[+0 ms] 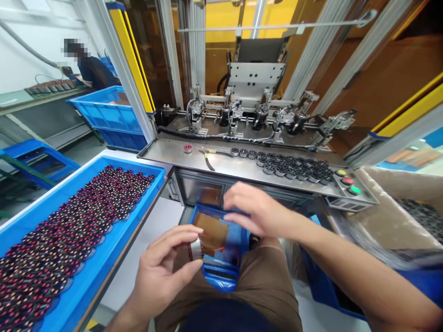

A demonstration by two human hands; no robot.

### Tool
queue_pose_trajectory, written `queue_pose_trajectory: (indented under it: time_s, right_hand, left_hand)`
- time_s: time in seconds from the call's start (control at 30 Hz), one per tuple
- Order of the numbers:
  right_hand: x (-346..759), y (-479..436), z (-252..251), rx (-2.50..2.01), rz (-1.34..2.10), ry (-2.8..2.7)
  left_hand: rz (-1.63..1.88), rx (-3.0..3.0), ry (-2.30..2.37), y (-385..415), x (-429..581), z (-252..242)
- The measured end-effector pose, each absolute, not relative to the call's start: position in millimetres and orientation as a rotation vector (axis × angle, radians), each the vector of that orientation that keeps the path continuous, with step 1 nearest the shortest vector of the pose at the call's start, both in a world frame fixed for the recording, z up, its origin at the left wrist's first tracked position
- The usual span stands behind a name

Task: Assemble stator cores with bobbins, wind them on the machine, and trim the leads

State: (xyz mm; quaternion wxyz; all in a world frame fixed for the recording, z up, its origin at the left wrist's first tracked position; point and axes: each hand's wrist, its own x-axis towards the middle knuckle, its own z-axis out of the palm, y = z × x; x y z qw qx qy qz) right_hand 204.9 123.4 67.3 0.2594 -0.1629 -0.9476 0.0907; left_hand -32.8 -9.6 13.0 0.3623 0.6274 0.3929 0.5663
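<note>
In the lower middle of the frame, the left hand [162, 267] has a small round wound part [196, 249] in its grip, between thumb and fingers. The right hand [256, 210], near the centre, shows a narrow grip (blurred, so I cannot tell if it holds something), while many similar parts [79, 226] fill a blue tray [119, 230] at left.

no legible txt, nos. or signs anywhere
</note>
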Motion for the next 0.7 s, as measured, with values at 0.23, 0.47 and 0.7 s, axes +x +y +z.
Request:
queue_pose_trajectory:
  time_s: [0.23, 0.47, 0.7]
  right_hand:
    - [155.7, 256.1, 38.8, -1.289, 0.066, -2.403]
    - [130.0, 283.1, 11.6, -1.529, 0.161, -2.445]
    - [149.8, 287.6, 27.3, -1.407, 0.459, -2.382]
  left_hand:
    - [1.664, 1.312, 1.108, -5.9, -29.2, 9.5]
    - [1.690, 1.212, 1.157, -10.3, -29.7, 10.3]
    - [1.657, 1.184, 1.095, -11.2, -26.7, 9.9]
